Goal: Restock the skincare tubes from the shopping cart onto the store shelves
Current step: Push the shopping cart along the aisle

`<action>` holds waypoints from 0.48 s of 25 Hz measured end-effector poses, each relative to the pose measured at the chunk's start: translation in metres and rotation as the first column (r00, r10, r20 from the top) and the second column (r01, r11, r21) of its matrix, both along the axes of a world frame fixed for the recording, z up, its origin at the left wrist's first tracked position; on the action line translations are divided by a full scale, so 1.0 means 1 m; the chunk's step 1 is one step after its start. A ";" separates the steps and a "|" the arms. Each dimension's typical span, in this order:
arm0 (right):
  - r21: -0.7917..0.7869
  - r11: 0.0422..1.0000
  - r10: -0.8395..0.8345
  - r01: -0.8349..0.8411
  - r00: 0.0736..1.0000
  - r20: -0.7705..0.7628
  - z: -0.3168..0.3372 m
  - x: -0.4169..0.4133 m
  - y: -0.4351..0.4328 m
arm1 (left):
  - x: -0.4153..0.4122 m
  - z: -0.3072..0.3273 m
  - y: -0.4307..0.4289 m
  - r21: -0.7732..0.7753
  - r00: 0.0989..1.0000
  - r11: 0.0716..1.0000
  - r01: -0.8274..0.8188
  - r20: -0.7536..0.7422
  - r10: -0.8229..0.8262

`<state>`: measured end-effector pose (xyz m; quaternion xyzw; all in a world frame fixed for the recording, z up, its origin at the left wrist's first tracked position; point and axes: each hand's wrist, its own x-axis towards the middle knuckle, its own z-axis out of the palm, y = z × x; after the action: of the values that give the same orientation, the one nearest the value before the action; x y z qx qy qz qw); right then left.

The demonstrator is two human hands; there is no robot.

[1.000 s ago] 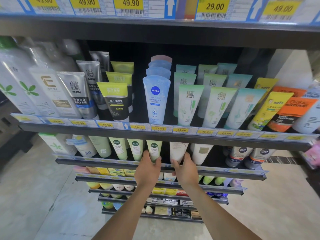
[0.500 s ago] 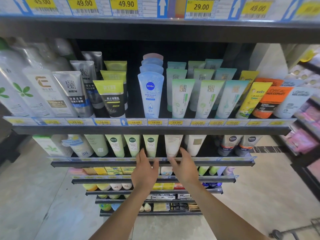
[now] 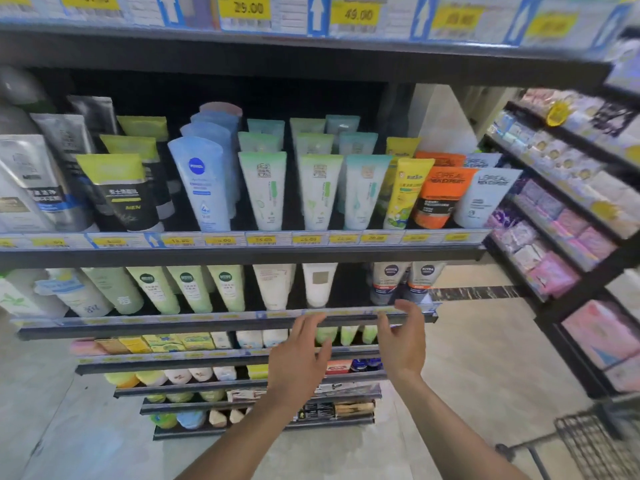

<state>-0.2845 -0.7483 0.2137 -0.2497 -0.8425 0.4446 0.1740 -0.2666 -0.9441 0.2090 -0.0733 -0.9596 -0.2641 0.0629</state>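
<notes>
Now left hand [image 3: 298, 355] and right hand [image 3: 403, 341] hover empty at the shelf rail [image 3: 207, 320], fingers [image 3: 310, 323] loosely spread; the shopping cart [image 3: 588, 441], tubes unseen, sits lower right of it, nearer the right hand.

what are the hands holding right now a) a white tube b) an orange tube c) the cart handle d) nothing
d: the left hand and right hand both show loose, spread fingers with nothing in them, in front of a shelf edge.
</notes>
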 end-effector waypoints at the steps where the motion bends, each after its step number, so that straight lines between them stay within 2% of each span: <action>1: 0.003 1.000 -0.012 0.012 1.000 0.004 -0.001 -0.001 0.013 | -0.007 0.004 0.018 0.016 1.000 1.000 0.022 0.013 -0.023; 5: 0.137 0.986 -0.095 0.095 0.995 -0.010 -0.006 -0.016 0.074 | -0.043 0.017 0.086 0.155 0.997 0.988 -0.006 0.076 -0.006; 7: 0.192 0.978 -0.095 0.078 0.992 0.081 -0.004 -0.031 0.099 | -0.065 0.017 0.113 0.205 0.987 0.977 -0.060 0.158 0.028; 9: 0.209 0.978 -0.049 0.010 0.982 0.185 -0.002 -0.047 0.115 | -0.087 0.014 0.134 0.200 0.966 0.973 -0.117 0.248 0.065; 12: 0.225 0.969 0.051 -0.106 0.970 0.239 -0.003 -0.065 0.131 | -0.112 0.010 0.155 0.098 0.957 0.986 -0.131 0.273 0.100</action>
<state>-0.3498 -0.6176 0.2111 -0.2436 -0.9131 0.3158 0.0852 -0.3783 -0.7895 0.2189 0.0231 -0.9452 -0.3223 -0.0476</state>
